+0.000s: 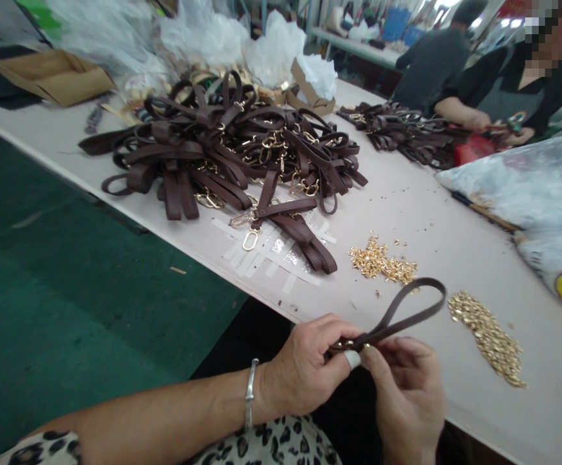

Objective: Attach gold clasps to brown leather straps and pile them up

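My left hand [305,365] and my right hand [409,394] both pinch one end of a dark brown leather strap [407,310] at the table's near edge. The strap loops up and to the right over the table. A small gold part shows between my fingertips. Two heaps of gold rivets lie close by: one [382,261] just beyond the strap, the other [489,336] to its right. A few finished straps with gold clasps [285,223] lie on tape strips ahead of me.
A big pile of brown straps [223,145] fills the middle of the pale table [431,213]. A second pile [402,132] lies before a seated person at the far right. Plastic bags [533,187], cardboard boxes [55,74] and a green floor [68,290] surround it.
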`<state>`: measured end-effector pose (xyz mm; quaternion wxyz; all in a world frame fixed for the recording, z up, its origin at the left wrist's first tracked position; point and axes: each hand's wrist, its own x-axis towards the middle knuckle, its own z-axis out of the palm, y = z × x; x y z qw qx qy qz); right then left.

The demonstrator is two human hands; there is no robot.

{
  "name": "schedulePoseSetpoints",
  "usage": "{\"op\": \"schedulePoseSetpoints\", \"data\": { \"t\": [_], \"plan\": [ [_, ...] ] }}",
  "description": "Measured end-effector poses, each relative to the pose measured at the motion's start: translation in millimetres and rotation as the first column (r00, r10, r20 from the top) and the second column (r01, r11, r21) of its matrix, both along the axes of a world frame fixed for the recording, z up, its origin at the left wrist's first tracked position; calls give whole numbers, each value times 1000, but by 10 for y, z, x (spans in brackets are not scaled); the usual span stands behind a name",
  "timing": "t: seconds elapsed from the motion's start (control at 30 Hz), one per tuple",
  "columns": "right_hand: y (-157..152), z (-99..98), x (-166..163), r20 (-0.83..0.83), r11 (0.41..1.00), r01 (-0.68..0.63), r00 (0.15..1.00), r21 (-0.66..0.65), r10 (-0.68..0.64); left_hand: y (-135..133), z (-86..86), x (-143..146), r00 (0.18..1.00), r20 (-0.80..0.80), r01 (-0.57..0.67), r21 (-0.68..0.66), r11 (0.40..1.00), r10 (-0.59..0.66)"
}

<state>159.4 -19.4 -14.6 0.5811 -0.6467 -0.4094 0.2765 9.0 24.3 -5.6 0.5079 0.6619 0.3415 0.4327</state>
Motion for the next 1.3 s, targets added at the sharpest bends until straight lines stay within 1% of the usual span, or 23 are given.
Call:
{"op": "schedulePoseSetpoints", "data": {
  "t": [0.07,0.17,0.23,0.3,0.37,0.43,0.6,0.67,0.7,0.77,0.8,0.87,0.93,0.97,1.0,1.07,1.13,1.2,1.3],
  "plan": [
    [-23,-9,19,-15,1000,-4,1000,4,4,4,7,19,1000,-12,5,-39,999,-6],
    [-56,-12,58,-17,1000,-5,1000,19,5,9,15,33,1000,-4,25,-24,999,-25],
    [-76,-6,82,-16,1000,-21,1000,22,21,8,19,32,999,-19,37,35,999,-37],
    [-98,0,93,-11,999,-30,999,28,31,0,24,26,998,-44,49,128,991,-43],
    [-121,5,83,-6,999,-20,1000,51,21,-20,30,19,997,-62,63,216,974,-51],
    [-140,8,55,-7,997,4,1000,75,-4,-47,36,18,996,-74,67,258,964,-50],
    [-139,-3,-15,-6,992,8,1000,129,-7,-85,46,41,998,-56,24,238,971,-11],
    [-125,-18,-13,68,985,-16,998,171,5,-81,52,52,999,-43,-4,201,980,13],
    [-117,-26,-4,135,980,-39,991,198,12,-76,55,56,999,-40,-18,183,983,26],
    [-103,-31,22,334,965,-107,942,240,21,-67,62,61,998,-41,-47,167,985,54],
    [-98,-27,36,449,958,-131,893,254,3,-65,66,63,997,-40,-60,172,983,68],
    [-93,-7,56,647,947,-140,758,290,-86,-67,75,68,996,-31,-81,189,979,89],
    [-96,22,64,755,928,-151,632,342,-175,-78,83,74,996,-21,-80,191,978,86],
    [-99,35,66,775,914,-175,602,366,-195,-85,86,78,997,-15,-75,185,980,80],
    [-101,45,67,783,900,-213,592,381,-191,-93,88,83,997,-10,-71,175,982,74],
    [-101,53,69,780,875,-283,607,393,-154,-105,87,93,997,-1,-76,144,987,77],
    [-97,40,72,758,868,-306,642,390,-114,-112,86,103,996,2,-90,102,991,90],
    [-93,5,72,693,877,-286,717,387,-71,-114,88,115,995,10,-99,46,994,99],
    [-91,-67,72,522,894,-220,853,389,-17,-116,100,129,994,39,-103,-35,994,104]
  ]
}}
